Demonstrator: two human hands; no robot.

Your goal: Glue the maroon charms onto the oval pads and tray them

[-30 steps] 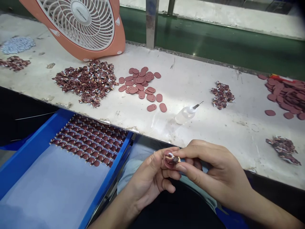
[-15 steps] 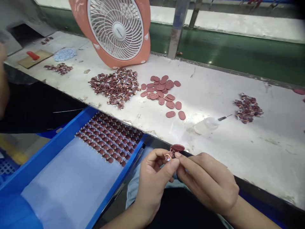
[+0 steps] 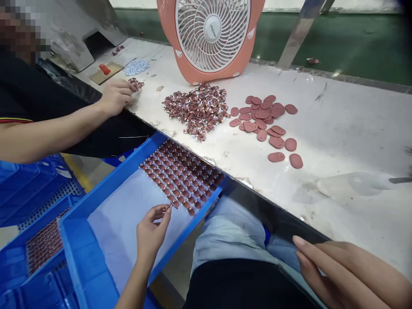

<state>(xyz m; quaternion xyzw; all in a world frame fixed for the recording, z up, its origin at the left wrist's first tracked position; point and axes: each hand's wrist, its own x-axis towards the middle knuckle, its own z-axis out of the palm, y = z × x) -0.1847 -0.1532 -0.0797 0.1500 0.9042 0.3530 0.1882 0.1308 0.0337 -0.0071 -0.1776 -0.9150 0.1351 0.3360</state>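
Over the blue tray [image 3: 75, 234], my left hand [image 3: 151, 234] pinches a small maroon oval piece with a bow-like part [image 3: 170, 207] between thumb and fingertips. It is at the front edge of the rows of similar maroon pieces [image 3: 180, 171], which lie on the tray's pale liner sheet [image 3: 119, 219]. Whether the held piece touches the liner, I cannot tell. My right hand [image 3: 354, 270] is at the lower right beside the bench edge, fingers stretched out, with nothing visible in them. Nearest to it on the bench lies a translucent needle-tipped bottle [image 3: 350, 184].
On the metal bench [image 3: 341, 128] are a heap of small maroon bows [image 3: 196, 109] and loose maroon oval discs [image 3: 262, 113]. An orange fan [image 3: 183, 64] stands behind them. At left, a co-worker's hand [image 3: 116, 98] reaches to a smaller pile. More blue trays [image 3: 25, 176] stand lower left.
My hands have parted. The left has carried the maroon piece left and over the tray; the right has moved to the lower right. The view has swung left, showing the co-worker's arm.
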